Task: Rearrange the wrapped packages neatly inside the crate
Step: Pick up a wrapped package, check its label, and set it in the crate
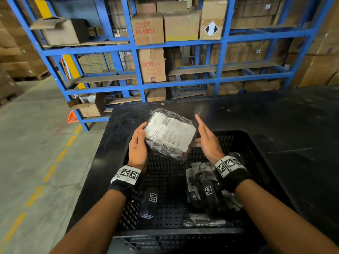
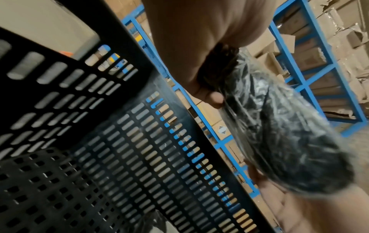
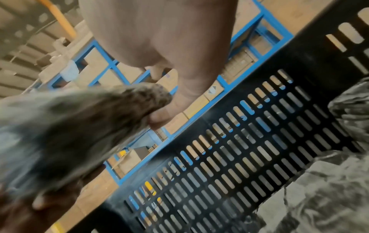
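Observation:
A plastic-wrapped package [image 1: 170, 134] with a white paper label is held tilted above the far end of the black perforated crate [image 1: 251, 143]. My left hand [image 1: 142, 132] grips its left edge, thumb on top, and the left wrist view shows that thumb [image 2: 214, 97] pressed on the wrap [image 2: 279, 134]. My right hand [image 1: 201, 132] stands against the right edge with straight fingers, its thumb [image 3: 157, 118] touching the package [image 3: 69, 126]. More wrapped packages [image 1: 200, 182] lie in the crate's right half.
The crate sits on a black table [image 1: 284, 116]. Its left half shows bare perforated floor [image 1: 165, 180]. Blue shelving [image 1: 139, 70] with cardboard boxes stands behind the table. To the left is concrete floor with a yellow dashed line [image 1: 49, 173].

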